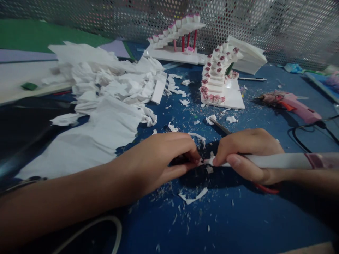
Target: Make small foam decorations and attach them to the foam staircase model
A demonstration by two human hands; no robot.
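Note:
My right hand (pixel 250 155) is closed around a white marker (pixel 280 160) with a dark red band, its tip pointing left. Between the fingertips of my left hand (pixel 169 155) is a small white-and-pink piece (pixel 200 162), too small to make out well, and the marker tip meets it or nearly does. A metal blade (pixel 219 126) reaches out beyond my right hand. A red handle (pixel 267 189) shows below that hand, probably of the same scissors; the middle is hidden. White paper scraps (pixel 193 196) lie around both hands.
Crumpled white tissue paper (pixel 106 116) is heaped at the left. Two model staircases, one on red posts (pixel 182 44) and one with dark pink rosettes (pixel 215 83), stand at the back before a perforated metal screen (pixel 111 21). A pink glue gun (pixel 302 107) with a black cord lies right.

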